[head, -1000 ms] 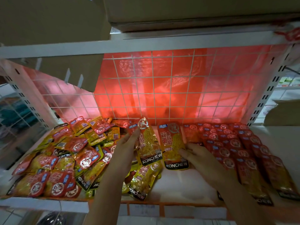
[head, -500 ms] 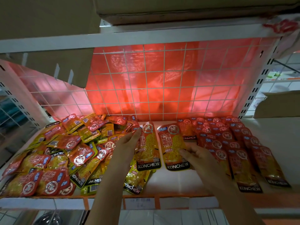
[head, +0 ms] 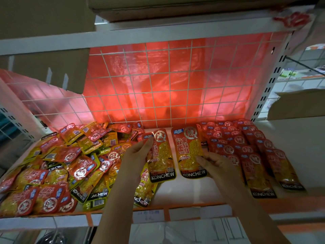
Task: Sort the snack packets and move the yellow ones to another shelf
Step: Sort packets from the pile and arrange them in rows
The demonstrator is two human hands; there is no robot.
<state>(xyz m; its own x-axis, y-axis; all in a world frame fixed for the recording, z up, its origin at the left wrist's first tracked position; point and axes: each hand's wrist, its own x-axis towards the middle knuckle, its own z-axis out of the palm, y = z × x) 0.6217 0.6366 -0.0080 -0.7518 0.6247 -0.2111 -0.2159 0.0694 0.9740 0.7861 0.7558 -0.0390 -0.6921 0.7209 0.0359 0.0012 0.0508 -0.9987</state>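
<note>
Glossy foil packet (head: 161, 155) pinched by left hand (head: 135, 155); right hand (head: 216, 164) fingers flat on crinkly neighbouring packet (head: 190, 154).

A white shelf (head: 182, 194) spans the lower half of the frame, with an orange front edge. On its left lies a loose heap of red and yellow snack packets (head: 58, 166). On the right, red packets (head: 246, 148) lie in overlapping rows. At center, two long orange-yellow packets (head: 190, 154) lie side by side near a bare white patch.
</note>
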